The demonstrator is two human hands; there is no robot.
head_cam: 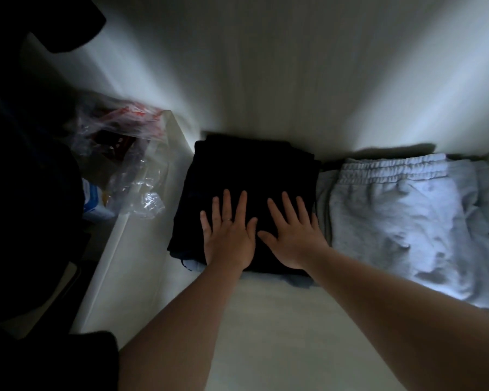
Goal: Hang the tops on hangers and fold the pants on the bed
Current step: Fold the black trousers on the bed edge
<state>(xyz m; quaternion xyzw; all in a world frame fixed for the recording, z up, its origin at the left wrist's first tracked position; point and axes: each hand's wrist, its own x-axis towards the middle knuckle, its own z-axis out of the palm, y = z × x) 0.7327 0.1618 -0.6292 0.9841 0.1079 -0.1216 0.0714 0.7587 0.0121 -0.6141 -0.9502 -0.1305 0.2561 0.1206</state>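
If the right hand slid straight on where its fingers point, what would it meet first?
The right hand lies flat on the folded black garment; beyond that, probably the white back wall.

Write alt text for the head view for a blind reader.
The left hand and right hand press flat on a folded dark garment on a pale surface. Grey sweatpants lie to its right, a clear plastic bag to its left.

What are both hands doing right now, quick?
Left hand: open, pressing flat on the dark folded garment.
Right hand: open, flat on the same garment.
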